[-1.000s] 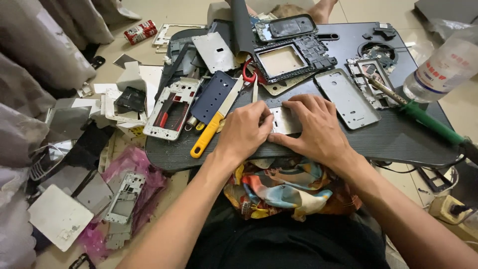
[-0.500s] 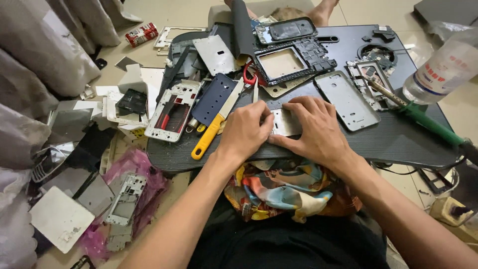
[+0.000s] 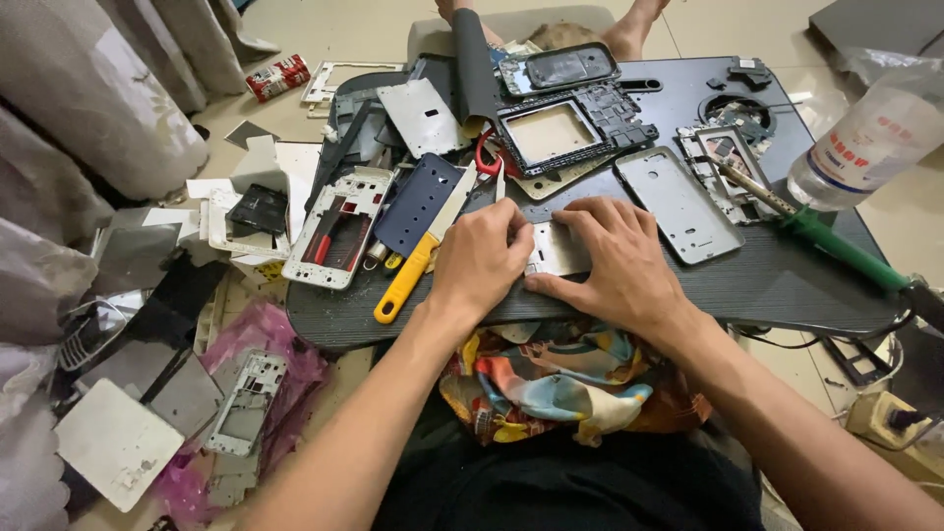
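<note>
Both my hands rest on a small silver metal phone plate lying on the dark lap table. My left hand grips its left edge with curled fingers. My right hand presses on its right side, fingers spread over it. Most of the plate is hidden under my hands. A yellow-handled knife lies just left of my left hand.
Phone frames, a grey back cover, a dark blue cover and red-handled scissors crowd the table. A green-handled soldering iron and a plastic bottle sit at right. More phone parts litter the floor at left, near curtains.
The view has shifted slightly. My hands stay on the silver plate in nearly the same pose.
</note>
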